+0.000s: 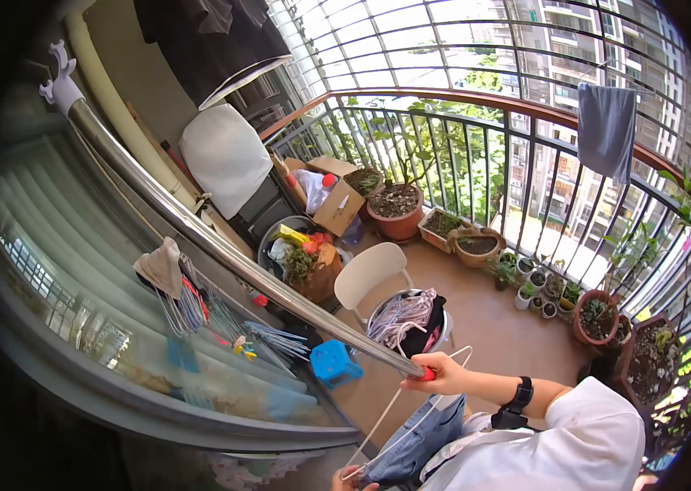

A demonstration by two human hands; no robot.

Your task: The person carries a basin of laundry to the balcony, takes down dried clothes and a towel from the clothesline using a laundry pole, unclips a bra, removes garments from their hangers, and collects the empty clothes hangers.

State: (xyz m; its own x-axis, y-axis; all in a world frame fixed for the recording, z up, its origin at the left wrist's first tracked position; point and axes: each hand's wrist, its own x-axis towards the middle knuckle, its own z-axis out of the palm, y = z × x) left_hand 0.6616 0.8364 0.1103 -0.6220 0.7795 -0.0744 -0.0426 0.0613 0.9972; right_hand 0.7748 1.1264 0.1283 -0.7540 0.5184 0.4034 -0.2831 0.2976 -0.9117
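A long metal pole [223,245] runs from the upper left to the lower middle, with a white forked hook [59,78] at its far end. My right hand [441,375] is closed round the red end of this pole. Low in the view, my left hand [351,479] grips a white hanger [390,443] beside blue denim clothing [421,434]; the hand is partly cut off by the frame edge. Beyond my right hand, a white chair [372,274] bears a basin with several hangers [405,315] and dark cloth.
A blue stool [335,363] stands left of the chair. Potted plants [395,209] line the railing, where a grey cloth [605,127] hangs. A cardboard box [339,206] and a filled bin [268,258] stand behind the chair. Sliding glass [100,286] is on the left.
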